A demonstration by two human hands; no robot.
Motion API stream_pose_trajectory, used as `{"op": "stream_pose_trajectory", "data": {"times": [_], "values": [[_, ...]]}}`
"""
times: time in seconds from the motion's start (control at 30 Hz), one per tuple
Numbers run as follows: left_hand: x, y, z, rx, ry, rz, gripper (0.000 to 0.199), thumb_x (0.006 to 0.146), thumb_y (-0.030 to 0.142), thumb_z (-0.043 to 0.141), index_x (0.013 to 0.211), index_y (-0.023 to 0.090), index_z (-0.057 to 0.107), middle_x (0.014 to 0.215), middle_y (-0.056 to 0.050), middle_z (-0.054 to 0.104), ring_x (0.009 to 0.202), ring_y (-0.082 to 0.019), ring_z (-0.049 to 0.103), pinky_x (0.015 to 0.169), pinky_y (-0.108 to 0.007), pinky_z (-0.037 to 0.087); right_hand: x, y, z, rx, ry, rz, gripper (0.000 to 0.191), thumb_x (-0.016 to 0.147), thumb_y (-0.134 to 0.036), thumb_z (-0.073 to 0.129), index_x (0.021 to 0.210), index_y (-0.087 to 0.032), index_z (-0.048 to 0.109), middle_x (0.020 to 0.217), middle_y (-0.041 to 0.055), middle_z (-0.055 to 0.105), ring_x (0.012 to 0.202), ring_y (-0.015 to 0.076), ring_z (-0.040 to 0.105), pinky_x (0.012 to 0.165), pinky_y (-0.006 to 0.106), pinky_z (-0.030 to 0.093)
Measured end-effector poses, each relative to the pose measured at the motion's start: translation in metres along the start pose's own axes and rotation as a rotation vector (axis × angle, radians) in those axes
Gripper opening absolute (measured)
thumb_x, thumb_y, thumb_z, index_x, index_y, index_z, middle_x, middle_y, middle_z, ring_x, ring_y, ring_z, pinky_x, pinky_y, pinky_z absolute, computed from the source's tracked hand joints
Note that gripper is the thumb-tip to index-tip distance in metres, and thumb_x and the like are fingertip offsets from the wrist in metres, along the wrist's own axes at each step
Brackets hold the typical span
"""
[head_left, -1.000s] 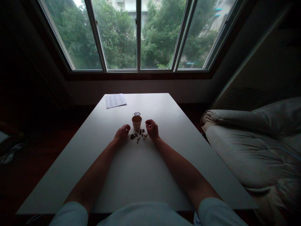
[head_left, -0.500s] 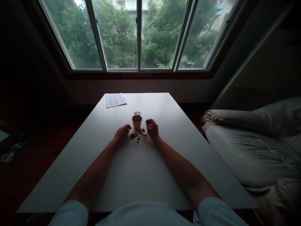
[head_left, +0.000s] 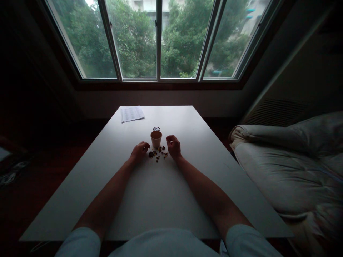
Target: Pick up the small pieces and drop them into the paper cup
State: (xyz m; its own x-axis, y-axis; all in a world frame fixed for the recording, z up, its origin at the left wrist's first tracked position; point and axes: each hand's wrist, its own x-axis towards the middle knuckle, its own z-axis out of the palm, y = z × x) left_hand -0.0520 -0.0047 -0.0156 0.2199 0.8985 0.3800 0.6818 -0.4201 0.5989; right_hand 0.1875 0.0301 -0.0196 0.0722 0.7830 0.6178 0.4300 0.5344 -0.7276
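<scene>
A paper cup (head_left: 156, 140) stands upright on the white table (head_left: 160, 200), its mouth facing up. Just in front of it lie several small dark and yellowish pieces (head_left: 158, 154), scattered; their kind is too small to tell. My left hand (head_left: 139, 150) rests left of the cup, beside the darkest pieces, its fingers loosely bent with a gap at the thumb. On the cup's right, apart from it, my right hand (head_left: 174, 146) rests with fingers curled in; whether a small piece is between them is hidden.
Behind the cup lies a small dark-rimmed ring-like item (head_left: 156, 129). Printed sheets of paper (head_left: 132, 114) lie at the table's far left corner. A padded, pale sofa (head_left: 268, 171) stands to the right. Beyond the table is a wide window (head_left: 139, 46).
My left hand's fingers have shifted very slightly toward the cup. The cup, the pieces and my right hand look the same.
</scene>
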Motion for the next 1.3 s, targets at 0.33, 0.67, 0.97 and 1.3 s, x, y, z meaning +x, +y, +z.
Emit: {"op": "stream_pose_trajectory", "data": {"times": [0.33,0.67,0.97,1.3], "values": [[-0.001,0.003,0.000,0.000,0.017,0.023,0.024,0.084,0.010,0.051,0.088,0.021,0.072,0.092,-0.004,0.063,0.073,-0.013,0.057,0.069,-0.024,0.044,-0.001,-0.007,-0.004,0.006,-0.026,0.000,0.016,0.088,-0.020,0.047,0.089,-0.021,0.063,0.090,0.0054,0.063,0.078,0.0183,0.059,0.066,0.029,0.049],[-0.001,0.004,0.003,-0.015,0.018,0.017,0.023,0.085,0.013,0.052,0.091,0.020,0.073,0.093,-0.005,0.064,0.074,-0.013,0.057,0.071,-0.025,0.046,-0.002,-0.015,-0.007,-0.019,-0.040,-0.014,0.024,0.083,-0.014,0.046,0.089,-0.020,0.069,0.093,0.0064,0.066,0.080,0.0193,0.061,0.074,0.032,0.053],[-0.001,0.007,0.002,0.002,0.025,0.025,0.025,0.084,0.010,0.052,0.091,0.020,0.073,0.092,-0.004,0.064,0.072,-0.013,0.056,0.069,-0.025,0.045,-0.004,-0.028,-0.009,-0.029,-0.025,-0.126,0.036,0.093,-0.017,0.041,0.118,-0.021,0.066,0.121,0.0098,0.063,0.111,0.0226,0.059,0.095,0.038,0.052],[-0.001,0.004,0.007,-0.014,0.043,0.018,0.025,0.082,0.009,0.052,0.090,0.020,0.073,0.093,-0.004,0.064,0.071,-0.012,0.056,0.068,-0.025,0.045,-0.008,-0.037,-0.006,-0.102,-0.100,-0.276,0.042,0.096,-0.022,0.042,0.135,-0.026,0.057,0.135,0.0084,0.057,0.126,0.0241,0.052,0.108,0.045,0.047]]}}
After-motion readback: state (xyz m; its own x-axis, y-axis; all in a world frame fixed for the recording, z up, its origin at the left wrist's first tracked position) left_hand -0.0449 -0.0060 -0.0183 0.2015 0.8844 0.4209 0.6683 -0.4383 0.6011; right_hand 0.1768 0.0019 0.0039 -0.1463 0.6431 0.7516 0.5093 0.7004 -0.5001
